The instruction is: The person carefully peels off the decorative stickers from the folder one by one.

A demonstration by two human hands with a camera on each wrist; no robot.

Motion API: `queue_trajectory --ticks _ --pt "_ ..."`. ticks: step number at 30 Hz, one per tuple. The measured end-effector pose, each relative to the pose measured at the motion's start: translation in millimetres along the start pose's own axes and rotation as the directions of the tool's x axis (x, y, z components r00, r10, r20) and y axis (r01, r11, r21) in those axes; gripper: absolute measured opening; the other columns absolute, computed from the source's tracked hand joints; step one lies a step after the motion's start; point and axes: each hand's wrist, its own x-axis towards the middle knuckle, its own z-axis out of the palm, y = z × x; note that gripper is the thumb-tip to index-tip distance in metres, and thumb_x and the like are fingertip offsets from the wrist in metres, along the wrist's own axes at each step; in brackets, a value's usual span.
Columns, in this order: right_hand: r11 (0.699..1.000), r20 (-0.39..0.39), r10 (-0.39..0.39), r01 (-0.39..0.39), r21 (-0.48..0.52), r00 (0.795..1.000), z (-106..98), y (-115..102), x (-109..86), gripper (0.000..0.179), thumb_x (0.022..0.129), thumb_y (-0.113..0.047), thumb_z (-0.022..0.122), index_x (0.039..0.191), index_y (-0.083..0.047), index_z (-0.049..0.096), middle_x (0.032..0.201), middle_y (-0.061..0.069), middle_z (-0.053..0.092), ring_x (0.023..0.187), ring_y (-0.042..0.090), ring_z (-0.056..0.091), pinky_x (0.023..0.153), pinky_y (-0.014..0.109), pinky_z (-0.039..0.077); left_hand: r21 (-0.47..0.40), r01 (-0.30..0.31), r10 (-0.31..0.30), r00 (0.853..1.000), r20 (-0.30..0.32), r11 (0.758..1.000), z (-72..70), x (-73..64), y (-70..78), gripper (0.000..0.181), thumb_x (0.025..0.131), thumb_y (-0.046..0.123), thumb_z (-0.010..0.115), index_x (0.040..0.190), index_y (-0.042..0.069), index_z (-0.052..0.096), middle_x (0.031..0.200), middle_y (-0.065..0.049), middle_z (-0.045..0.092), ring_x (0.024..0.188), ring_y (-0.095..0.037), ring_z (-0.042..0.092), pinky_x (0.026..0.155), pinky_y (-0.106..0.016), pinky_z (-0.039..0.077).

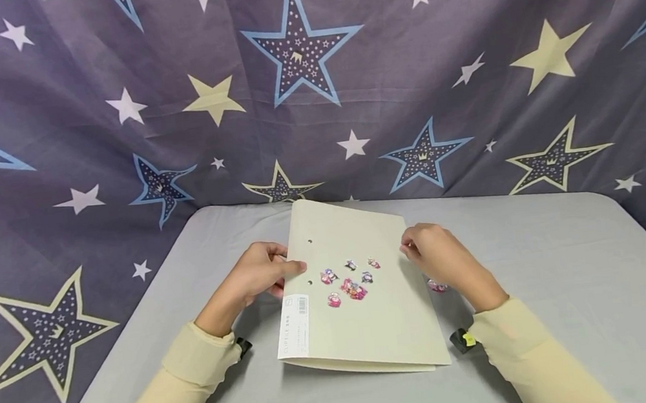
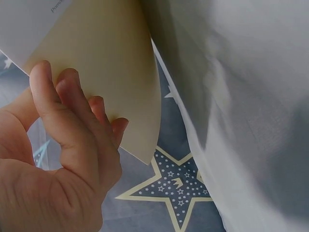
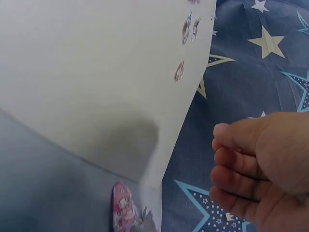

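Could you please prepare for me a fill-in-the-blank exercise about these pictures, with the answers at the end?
In the head view, the ____ of the left hand rests on top of the cream folder.
The white label is at the folder's lower ____ corner in that view.
Above the label, the folder shows ____ small dark holes.
The backdrop is printed with many five-pointed ____.

Missing words: thumb; left; two; stars

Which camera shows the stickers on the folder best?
The head view, because it shows the group of stickers from the front, spread over the folder. The right wrist view shows only some of them, at a steep slant near the top of the picture. The left wrist view shows none.
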Motion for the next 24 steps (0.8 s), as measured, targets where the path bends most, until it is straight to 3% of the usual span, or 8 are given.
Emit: queue_trajectory --ticks 6,24 --pt "0.996 0.008 -0.087 0.087 -0.004 0.996 6 -7 6.7 0.007 0.089 -0.002 0.077 0.091 0.003 0.072 0.08 0.009 0.067 0.075 0.021 0.063 0.07 0.037 0.058 -0.004 -0.002 0.002 1.0 0.003 1.0 -0.4 0.5 -0.2 0.041 0.087 0.016 0.08 0.117 -0.006 0.063 0.08 -0.008 0.066 0.057 -0.014 0.061 0.046 -0.027 0.056" --pt "0.988 0.064 -0.144 0.147 -0.04 0.987 18 -25 10.9 0.007 0.088 -0.008 0.08 0.088 -0.003 0.075 0.077 0.003 0.067 0.07 0.016 0.061 0.068 0.033 0.056 -0.002 0.002 -0.002 1.0 0.003 1.0 -0.3 -1.1 2.0 0.04 0.087 0.016 0.08 0.116 -0.006 0.062 0.082 -0.01 0.067 0.058 -0.015 0.063 0.046 -0.028 0.056"
